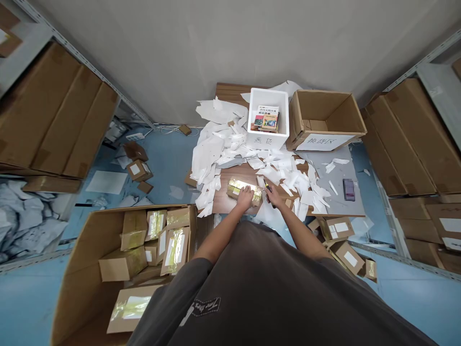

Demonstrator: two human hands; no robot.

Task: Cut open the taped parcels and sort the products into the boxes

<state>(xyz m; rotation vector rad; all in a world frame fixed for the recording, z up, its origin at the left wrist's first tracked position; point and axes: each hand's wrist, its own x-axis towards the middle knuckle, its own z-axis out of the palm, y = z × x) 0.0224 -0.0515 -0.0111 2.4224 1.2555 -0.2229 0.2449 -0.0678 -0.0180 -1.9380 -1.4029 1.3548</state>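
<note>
A small cardboard box (236, 185) wrapped in shiny yellowish tape lies on the wooden table in front of me. My left hand (245, 197) grips its near side, fingers bent over the top. Just right of the box, my right hand (274, 197) is closed around a utility knife (268, 186), black with some yellow, pointing up and left. The knife's tip is near the box's right end; whether it touches is too small to tell. Torn white paper scraps (230, 139) lie beyond and around both hands.
Behind the scraps stand a white foam box (268, 140) with books (268, 120) and an open carton (327, 113) with a paper label. A phone (348, 190) lies at the table's right. A large carton (72, 283) of parcels stands left; more parcels (347, 257) lie right. Shelves flank both sides.
</note>
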